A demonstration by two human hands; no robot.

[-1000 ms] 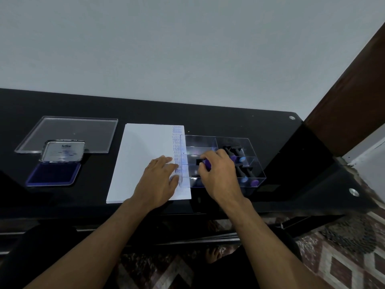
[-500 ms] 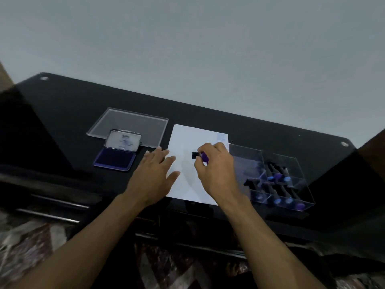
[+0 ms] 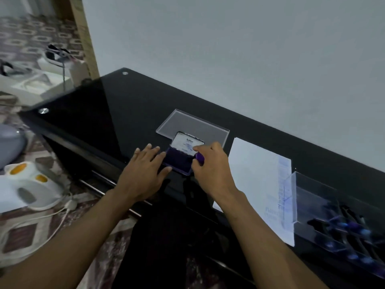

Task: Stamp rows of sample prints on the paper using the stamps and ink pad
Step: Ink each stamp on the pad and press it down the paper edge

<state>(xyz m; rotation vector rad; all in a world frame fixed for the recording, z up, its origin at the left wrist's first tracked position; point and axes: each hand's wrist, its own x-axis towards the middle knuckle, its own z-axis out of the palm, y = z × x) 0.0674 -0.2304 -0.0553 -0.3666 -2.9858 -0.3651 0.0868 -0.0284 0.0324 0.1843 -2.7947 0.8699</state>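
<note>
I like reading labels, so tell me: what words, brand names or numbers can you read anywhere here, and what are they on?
"Artline", only partly legible, on the ink pad's open lid; the smaller lines under it are too blurred to read.
Stamped prints in rows along the right edge of the paper: too small and blurred to read.
Stamps in the clear organizer: no readable text.

Stamp (image 3: 200, 159): mostly hidden inside right hand (image 3: 210, 170), face unseen; paper (image 3: 256, 180) prints blurred, unreadable; stamp tray (image 3: 312, 197) cut by right edge.
</note>
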